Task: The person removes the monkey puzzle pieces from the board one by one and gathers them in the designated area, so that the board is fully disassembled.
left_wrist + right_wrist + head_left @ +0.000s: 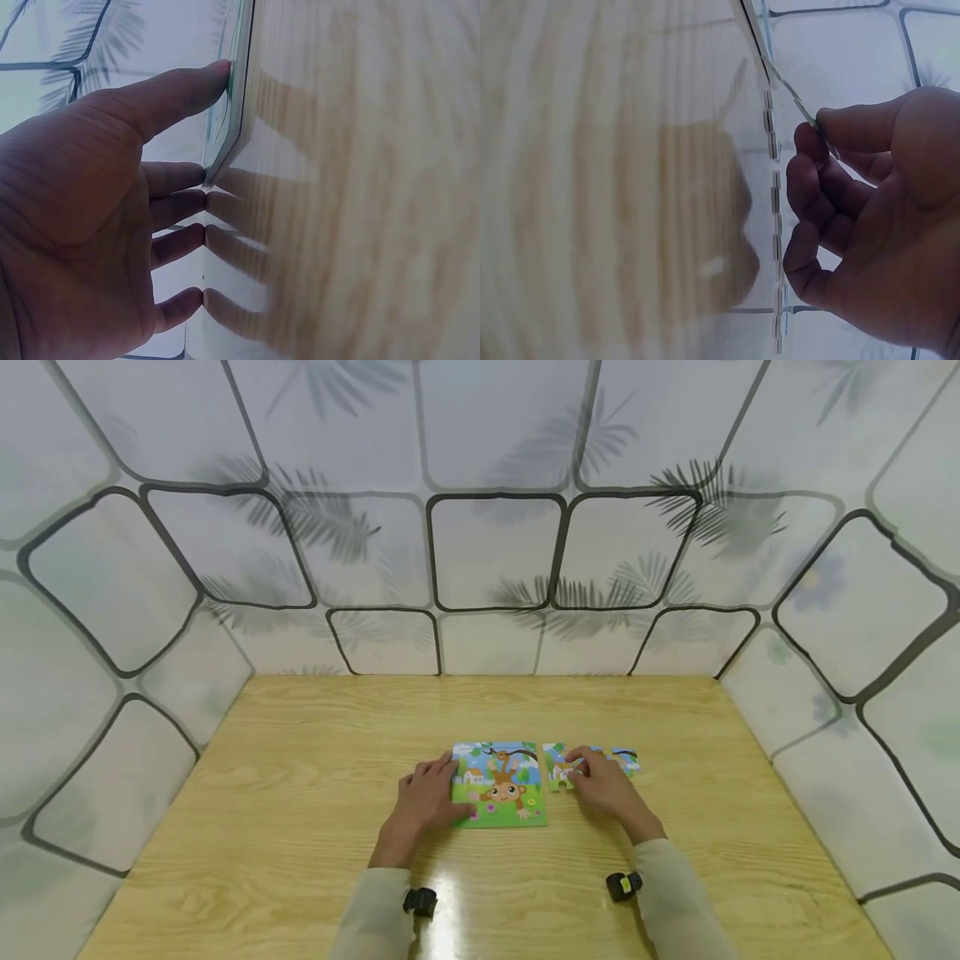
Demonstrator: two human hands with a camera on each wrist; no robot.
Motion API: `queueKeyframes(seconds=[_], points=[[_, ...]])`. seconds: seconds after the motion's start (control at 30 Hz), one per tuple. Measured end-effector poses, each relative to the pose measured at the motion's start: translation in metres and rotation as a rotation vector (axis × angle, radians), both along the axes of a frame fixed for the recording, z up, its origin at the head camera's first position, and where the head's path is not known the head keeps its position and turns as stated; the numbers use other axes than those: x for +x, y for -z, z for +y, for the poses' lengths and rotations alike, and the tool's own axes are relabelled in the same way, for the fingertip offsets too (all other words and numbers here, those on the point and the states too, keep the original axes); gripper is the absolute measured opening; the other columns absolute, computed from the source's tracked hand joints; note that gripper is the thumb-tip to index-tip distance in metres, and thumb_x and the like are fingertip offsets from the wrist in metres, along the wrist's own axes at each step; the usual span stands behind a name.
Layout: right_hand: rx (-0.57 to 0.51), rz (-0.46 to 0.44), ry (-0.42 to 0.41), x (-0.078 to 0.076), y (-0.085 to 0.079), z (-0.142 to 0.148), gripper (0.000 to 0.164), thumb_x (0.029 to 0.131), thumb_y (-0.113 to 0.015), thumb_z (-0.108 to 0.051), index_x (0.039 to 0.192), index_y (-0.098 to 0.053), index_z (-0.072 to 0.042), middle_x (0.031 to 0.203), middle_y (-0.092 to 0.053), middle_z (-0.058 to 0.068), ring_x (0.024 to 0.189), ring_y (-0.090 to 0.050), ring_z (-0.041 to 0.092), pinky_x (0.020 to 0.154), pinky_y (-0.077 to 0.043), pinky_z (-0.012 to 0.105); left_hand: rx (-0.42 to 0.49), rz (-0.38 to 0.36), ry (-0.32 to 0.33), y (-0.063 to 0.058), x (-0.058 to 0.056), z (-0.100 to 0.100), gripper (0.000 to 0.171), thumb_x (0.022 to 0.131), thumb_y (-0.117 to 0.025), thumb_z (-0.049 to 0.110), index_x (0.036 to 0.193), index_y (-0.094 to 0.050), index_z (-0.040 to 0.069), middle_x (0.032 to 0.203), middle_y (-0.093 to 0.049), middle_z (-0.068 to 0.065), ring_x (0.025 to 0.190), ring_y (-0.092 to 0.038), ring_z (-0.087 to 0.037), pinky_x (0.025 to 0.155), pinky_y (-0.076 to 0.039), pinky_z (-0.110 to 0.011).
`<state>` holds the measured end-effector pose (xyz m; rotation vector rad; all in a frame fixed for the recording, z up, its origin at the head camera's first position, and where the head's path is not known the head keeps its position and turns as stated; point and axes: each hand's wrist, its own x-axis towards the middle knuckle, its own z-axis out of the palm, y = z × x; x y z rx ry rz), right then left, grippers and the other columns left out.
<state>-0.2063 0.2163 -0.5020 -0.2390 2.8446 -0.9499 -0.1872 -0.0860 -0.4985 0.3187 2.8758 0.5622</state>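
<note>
The picture board (498, 787) lies on the table (315, 760), left of puzzle pieces (555, 763).

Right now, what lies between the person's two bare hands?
In the head view: a flat, square, colourful monkey picture, then a house-printed jigsaw section by the right hand.

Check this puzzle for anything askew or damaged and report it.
One thing is askew: by the right hand's thumb, part of the puzzle tilts up, while other pieces lie flat. The pinch probably explains it. The board lies flat; I see no damage.
</note>
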Motion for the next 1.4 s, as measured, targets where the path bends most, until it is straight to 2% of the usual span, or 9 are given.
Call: queueKeyframes(seconds=[0.17, 0.43, 0.57, 0.7, 0.97, 1.1, 1.2, 1.3, 1.4], points=[[0.025, -0.009, -0.03, 0.003, 0.002, 0.002, 0.023, 0.094, -0.061, -0.018, 0.116, -0.062, -0.009, 0.084, -0.059, 0.003, 0.068, -0.049, 0.015, 0.064, -0.042, 0.03, 0.019, -0.005, 0.004, -0.001, 0.0, -0.001, 0.088, 0.079, -0.073, 0.053, 0.148, -0.041, 0.009, 0.158, -0.032, -0.007, 0.138, -0.036, -0.035, 0.105, -0.031, -0.062], [0.093, 0.041, -0.046, 0.004, 0.005, 0.003, 0.022, 0.093, -0.063, -0.017, 0.113, -0.064, -0.006, 0.076, -0.056, 0.001, 0.064, -0.047, 0.013, 0.064, -0.043, 0.032, 0.037, -0.008, -0.005, 0.001, 0.001, -0.001, 0.088, 0.078, -0.074, 0.051, 0.148, -0.04, 0.009, 0.158, -0.032, -0.007, 0.138, -0.036, -0.035, 0.105, -0.03, -0.062], [0.145, 0.051, -0.013, 0.005, 0.005, 0.0, 0.023, 0.093, -0.064, -0.018, 0.114, -0.064, -0.007, 0.083, -0.059, 0.002, 0.071, -0.052, 0.014, 0.07, -0.048, 0.036, 0.033, -0.009, -0.007, 0.001, 0.002, -0.001, 0.088, 0.078, -0.074, 0.052, 0.147, -0.041, 0.008, 0.158, -0.032, -0.007, 0.138, -0.035, -0.035, 0.106, -0.03, -0.062], [0.18, 0.057, 0.018, 0.006, 0.003, -0.004, 0.023, 0.092, -0.066, -0.018, 0.111, -0.064, -0.007, 0.091, -0.056, 0.007, 0.076, -0.052, 0.017, 0.069, -0.048, 0.037, 0.038, 0.0, -0.012, -0.002, 0.004, -0.001, 0.087, 0.078, -0.074, 0.051, 0.147, -0.041, 0.009, 0.158, -0.033, -0.007, 0.138, -0.036, -0.035, 0.106, -0.03, -0.062], [0.165, 0.046, 0.008, 0.006, 0.0, -0.005, 0.019, 0.09, -0.068, -0.015, 0.108, -0.066, -0.008, 0.094, -0.058, 0.009, 0.082, -0.057, 0.021, 0.072, -0.05, 0.04, 0.043, -0.006, -0.007, -0.001, 0.002, -0.002, 0.087, 0.079, -0.074, 0.052, 0.148, -0.041, 0.009, 0.158, -0.032, -0.007, 0.139, -0.035, -0.035, 0.107, -0.029, -0.062], [0.156, 0.051, -0.018, 0.007, -0.001, -0.003, 0.019, 0.089, -0.068, -0.013, 0.107, -0.067, -0.008, 0.09, -0.066, 0.007, 0.087, -0.064, 0.026, 0.079, -0.053, 0.046, 0.048, -0.015, -0.009, -0.001, 0.002, -0.001, 0.087, 0.08, -0.073, 0.051, 0.148, -0.04, 0.009, 0.159, -0.031, -0.006, 0.139, -0.034, -0.035, 0.107, -0.028, -0.062], [0.151, 0.07, -0.034, 0.007, -0.001, -0.004, 0.019, 0.088, -0.069, -0.012, 0.106, -0.068, -0.008, 0.088, -0.07, 0.005, 0.088, -0.068, 0.024, 0.082, -0.054, 0.046, 0.05, -0.012, -0.012, -0.001, 0.002, -0.001, 0.087, 0.08, -0.074, 0.051, 0.148, -0.04, 0.009, 0.159, -0.031, -0.007, 0.139, -0.034, -0.034, 0.107, -0.028, -0.062], [0.129, 0.094, -0.042, 0.007, -0.002, -0.007, 0.019, 0.088, -0.069, -0.012, 0.107, -0.069, -0.008, 0.09, -0.071, 0.005, 0.085, -0.067, 0.021, 0.079, -0.054, 0.045, 0.047, -0.008, -0.016, -0.002, 0.002, -0.001, 0.087, 0.08, -0.074, 0.05, 0.148, -0.04, 0.01, 0.158, -0.032, -0.007, 0.139, -0.035, -0.034, 0.107, -0.029, -0.061], [0.102, 0.113, -0.058, 0.008, -0.005, -0.018, 0.019, 0.089, -0.068, -0.012, 0.108, -0.07, -0.008, 0.092, -0.069, 0.005, 0.084, -0.065, 0.02, 0.082, -0.053, 0.046, 0.043, -0.014, -0.022, -0.002, 0.003, -0.002, 0.087, 0.08, -0.074, 0.05, 0.148, -0.04, 0.01, 0.158, -0.031, -0.006, 0.139, -0.034, -0.033, 0.108, -0.029, -0.061]])
